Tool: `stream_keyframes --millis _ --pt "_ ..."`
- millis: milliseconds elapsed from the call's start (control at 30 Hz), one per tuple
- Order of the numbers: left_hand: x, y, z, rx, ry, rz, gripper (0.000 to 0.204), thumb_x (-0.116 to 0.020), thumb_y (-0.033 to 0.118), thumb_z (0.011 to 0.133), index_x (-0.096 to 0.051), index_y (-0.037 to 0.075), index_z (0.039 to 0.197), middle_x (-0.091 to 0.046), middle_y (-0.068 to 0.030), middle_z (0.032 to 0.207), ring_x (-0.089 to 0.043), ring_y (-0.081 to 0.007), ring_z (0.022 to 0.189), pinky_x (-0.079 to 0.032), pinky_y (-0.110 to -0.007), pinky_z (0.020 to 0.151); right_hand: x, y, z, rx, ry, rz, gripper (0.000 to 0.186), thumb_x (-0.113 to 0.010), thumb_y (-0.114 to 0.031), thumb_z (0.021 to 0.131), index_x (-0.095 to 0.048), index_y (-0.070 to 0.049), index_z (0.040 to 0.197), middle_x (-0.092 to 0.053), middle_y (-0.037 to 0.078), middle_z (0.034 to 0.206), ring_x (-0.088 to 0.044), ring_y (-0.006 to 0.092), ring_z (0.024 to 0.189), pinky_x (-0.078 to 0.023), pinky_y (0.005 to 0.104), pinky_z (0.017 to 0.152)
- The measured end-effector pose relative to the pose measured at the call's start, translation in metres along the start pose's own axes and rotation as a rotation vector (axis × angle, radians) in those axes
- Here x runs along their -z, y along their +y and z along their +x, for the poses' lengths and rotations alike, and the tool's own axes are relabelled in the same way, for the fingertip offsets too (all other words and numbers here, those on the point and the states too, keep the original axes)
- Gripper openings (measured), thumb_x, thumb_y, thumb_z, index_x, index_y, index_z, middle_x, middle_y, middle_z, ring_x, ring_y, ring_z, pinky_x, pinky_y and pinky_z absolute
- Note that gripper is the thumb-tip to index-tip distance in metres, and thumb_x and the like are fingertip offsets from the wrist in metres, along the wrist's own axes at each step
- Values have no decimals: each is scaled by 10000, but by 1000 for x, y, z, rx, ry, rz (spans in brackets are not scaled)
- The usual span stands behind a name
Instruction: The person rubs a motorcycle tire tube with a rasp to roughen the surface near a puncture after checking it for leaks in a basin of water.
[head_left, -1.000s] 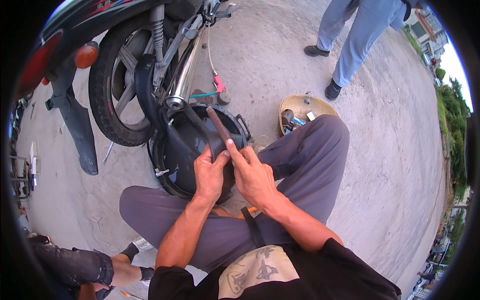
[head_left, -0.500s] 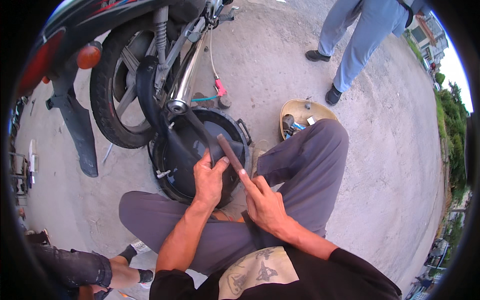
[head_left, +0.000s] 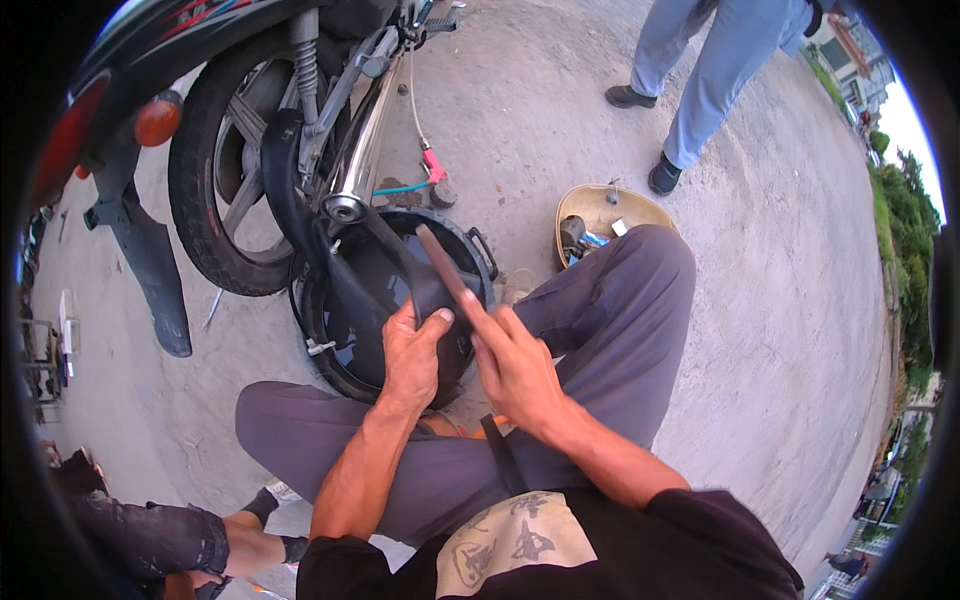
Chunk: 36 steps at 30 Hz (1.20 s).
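My left hand [head_left: 410, 360] is closed on a black rubber inner tube [head_left: 430, 292], thumb on top, holding a flattened stretch of it. In my right hand [head_left: 518, 372] is a long, flat reddish-brown file [head_left: 438, 258], its index finger laid along the tool. The file lies along the tube's right side, apparently touching it. Below both hands is a round black basin [head_left: 484, 250] with dark, shiny liquid. More of the tube hangs over it, running up toward the motorcycle's rear wheel [head_left: 190, 215]. A metal valve stem [head_left: 320, 348] shows at the basin's left side.
The motorcycle's exhaust pipe [head_left: 347, 205] ends just above the basin. A pink air nozzle [head_left: 432, 165] on a hose lies beyond. A beige container [head_left: 655, 212] with small items stands by my knee. One person [head_left: 685, 80] stands ahead; another [head_left: 170, 540] is at lower left.
The file has slid up and left along the tube, with my right hand following it. My left hand keeps its hold on the tube. The view has shifted slightly.
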<state>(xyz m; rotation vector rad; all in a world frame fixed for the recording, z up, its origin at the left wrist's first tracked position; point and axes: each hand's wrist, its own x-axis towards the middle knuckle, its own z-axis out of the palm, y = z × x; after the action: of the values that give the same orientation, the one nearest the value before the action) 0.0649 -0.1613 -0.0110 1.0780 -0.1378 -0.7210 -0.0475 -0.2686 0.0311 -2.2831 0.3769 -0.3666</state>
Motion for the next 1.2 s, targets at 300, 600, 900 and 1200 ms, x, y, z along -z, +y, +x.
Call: stream_keyframes --millis 300,600,900,1200 --pt "7 0 0 -13 -4 -28 291 -580 -19 956 -668 -30 1233 -708 -41 1112 -653 -106 982 -525 -282 904 26 8 -25 41 51 117 559 -604 15 965 -517 -77 1509 -533 132 905 -570 283 752 -492 360 671" --pt "0 8 -7 -5 38 15 288 -571 -31 950 -669 -31 1220 -701 -33 1099 -642 -97 958 -525 -279 894 0 -3 -5 -5 -8 7 593 -599 8 966 -484 -110 1536 -531 145 913 -607 337 729 -503 435 636" --pt "4 6 -4 45 12 1 311 -554 -20 942 -662 -40 1233 -717 -81 1152 -677 -145 1008 -531 -304 938 -6 -1 15 12 38 -39 566 -584 5 971 -490 -88 1522 -548 169 938 -622 395 765 -509 455 639" --pt "2 -3 -1 62 19 -28 211 -632 4 949 -711 -18 1144 -726 -20 1036 -655 -100 907 -529 -274 856 6 5 7 -36 58 0 558 -598 56 950 -522 -47 1493 -544 132 897 -607 307 751 -513 370 708"
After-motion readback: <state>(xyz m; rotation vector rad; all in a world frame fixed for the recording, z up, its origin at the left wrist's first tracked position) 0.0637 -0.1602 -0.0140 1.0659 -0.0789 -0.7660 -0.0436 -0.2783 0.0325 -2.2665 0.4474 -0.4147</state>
